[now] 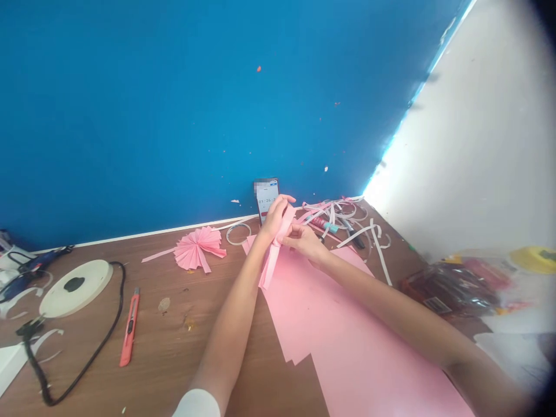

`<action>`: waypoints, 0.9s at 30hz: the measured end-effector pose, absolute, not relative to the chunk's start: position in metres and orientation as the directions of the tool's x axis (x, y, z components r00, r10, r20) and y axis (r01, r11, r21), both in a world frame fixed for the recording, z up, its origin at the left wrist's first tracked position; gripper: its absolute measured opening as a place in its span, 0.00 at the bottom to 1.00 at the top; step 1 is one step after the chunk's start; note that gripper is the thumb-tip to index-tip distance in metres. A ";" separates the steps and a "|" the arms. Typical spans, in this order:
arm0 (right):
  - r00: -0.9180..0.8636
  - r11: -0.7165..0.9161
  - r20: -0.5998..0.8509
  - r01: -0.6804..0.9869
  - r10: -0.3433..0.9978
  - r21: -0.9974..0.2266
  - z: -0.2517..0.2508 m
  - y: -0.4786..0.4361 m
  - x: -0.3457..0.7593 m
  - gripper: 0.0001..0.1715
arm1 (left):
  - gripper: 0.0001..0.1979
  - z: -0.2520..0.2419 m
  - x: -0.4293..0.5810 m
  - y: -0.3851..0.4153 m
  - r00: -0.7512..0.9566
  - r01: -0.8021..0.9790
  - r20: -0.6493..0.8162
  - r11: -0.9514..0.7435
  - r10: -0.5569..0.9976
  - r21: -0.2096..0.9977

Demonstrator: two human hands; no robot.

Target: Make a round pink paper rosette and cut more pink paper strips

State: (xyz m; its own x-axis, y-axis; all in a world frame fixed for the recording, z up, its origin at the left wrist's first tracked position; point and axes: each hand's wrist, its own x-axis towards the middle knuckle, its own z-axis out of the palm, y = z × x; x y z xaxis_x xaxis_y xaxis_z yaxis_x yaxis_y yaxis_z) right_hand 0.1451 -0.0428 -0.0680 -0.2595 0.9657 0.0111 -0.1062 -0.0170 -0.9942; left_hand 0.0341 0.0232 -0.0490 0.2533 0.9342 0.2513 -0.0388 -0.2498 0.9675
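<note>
The folded paper (271, 265), a narrow pink strip, is up in both hands above the left edge of a large pink sheet (330, 313); its long axis runs aslant, from a lower end near the left forearm to an upper end farther from the person and more to the right.

The left hand (275, 212) bends over the upper part and grasps it, though its thumb is mostly hidden; the strip lies just to the right of that hand and wrist; the right hand (303, 243) comes in from the other side, thumb and fingertips pinching the strip about midway along, where it looks creased; so the right hand is nearer the middle, the left nearer the top, and the lower end sticks out free of both.

Behind the hands a phone (264, 193) leans against the blue wall (174, 116); to the left a pleated paper fan (195, 248) lies on the brown table (174, 370), well apart from the hands; nearer the person are a red cutter (130, 330) and a white roll (87, 284); beyond the right hand is a tangle of thin strips (332, 209).
</note>
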 end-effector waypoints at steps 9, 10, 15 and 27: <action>-0.200 -0.014 0.030 -0.216 0.979 -0.976 -0.072 -0.039 0.147 0.23 | 0.17 -0.054 0.038 0.025 0.353 -0.151 0.260 -0.220 0.899 0.964; -0.196 -0.019 0.026 -0.221 0.980 -0.975 -0.071 -0.040 0.147 0.23 | 0.18 -0.055 0.038 0.026 0.374 -0.139 0.243 -0.204 0.895 0.969; -0.121 0.010 0.034 -0.196 0.992 -0.981 -0.066 -0.043 0.147 0.28 | 0.22 -0.052 0.029 0.026 0.462 0.046 0.144 -0.186 0.875 0.981; 0.071 0.086 0.079 -0.099 0.994 -0.991 -0.056 -0.038 0.155 0.25 | 0.23 -0.038 -0.002 0.022 0.722 0.034 0.156 -0.259 0.674 0.965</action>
